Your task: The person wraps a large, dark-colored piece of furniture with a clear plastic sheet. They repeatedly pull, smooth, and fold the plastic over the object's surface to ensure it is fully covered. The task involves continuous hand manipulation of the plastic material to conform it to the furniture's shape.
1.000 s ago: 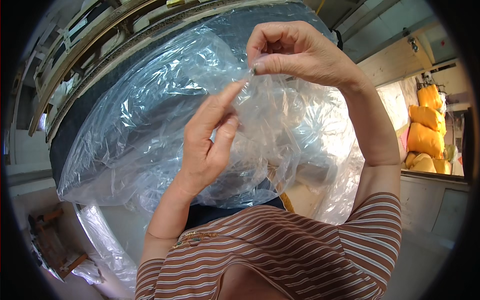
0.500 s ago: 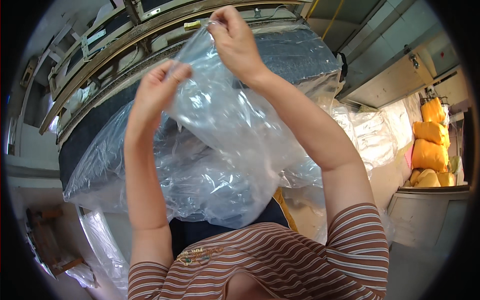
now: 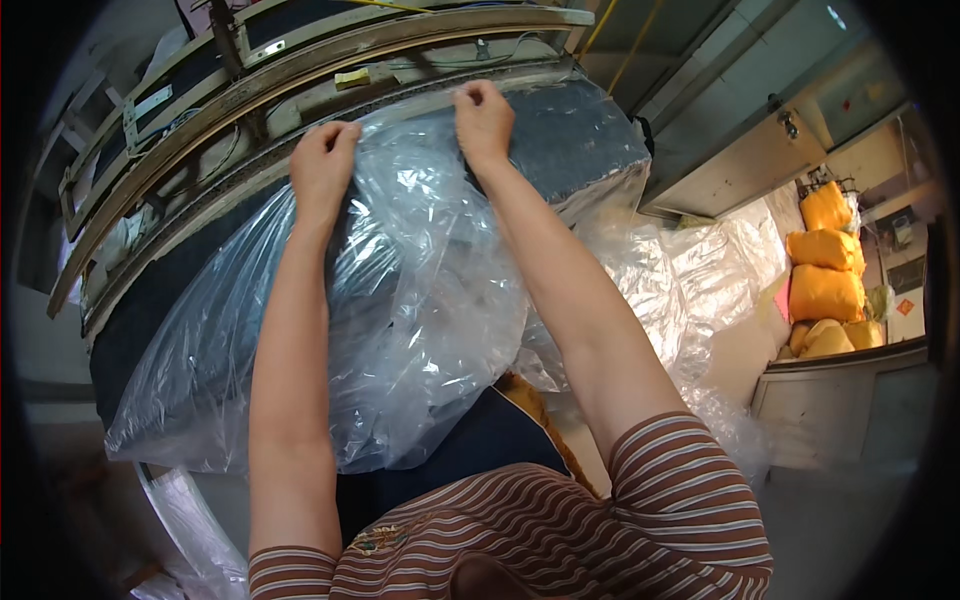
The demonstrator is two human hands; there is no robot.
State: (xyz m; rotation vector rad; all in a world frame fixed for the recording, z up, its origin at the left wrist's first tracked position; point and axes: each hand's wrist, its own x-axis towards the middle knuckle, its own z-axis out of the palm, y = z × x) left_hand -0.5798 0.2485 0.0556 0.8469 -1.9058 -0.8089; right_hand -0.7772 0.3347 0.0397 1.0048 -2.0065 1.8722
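A large clear plastic bag (image 3: 420, 300) is spread over a dark blue padded surface (image 3: 580, 150). My left hand (image 3: 322, 165) is closed on the bag's upper edge at the far left. My right hand (image 3: 484, 118) pinches the same edge a little further right, near a long machine frame (image 3: 300, 80). Both arms are stretched forward over the bag, which hangs crumpled down toward my body.
More loose clear plastic (image 3: 690, 270) lies to the right of the surface. Several yellow sacks (image 3: 825, 270) are stacked at the far right behind a grey cabinet (image 3: 840, 400). A grey metal box (image 3: 740, 160) stands at the upper right.
Both hands have carried the bag's edge from close in front of me up and forward to the far side of the blue surface, spreading the bag over it.
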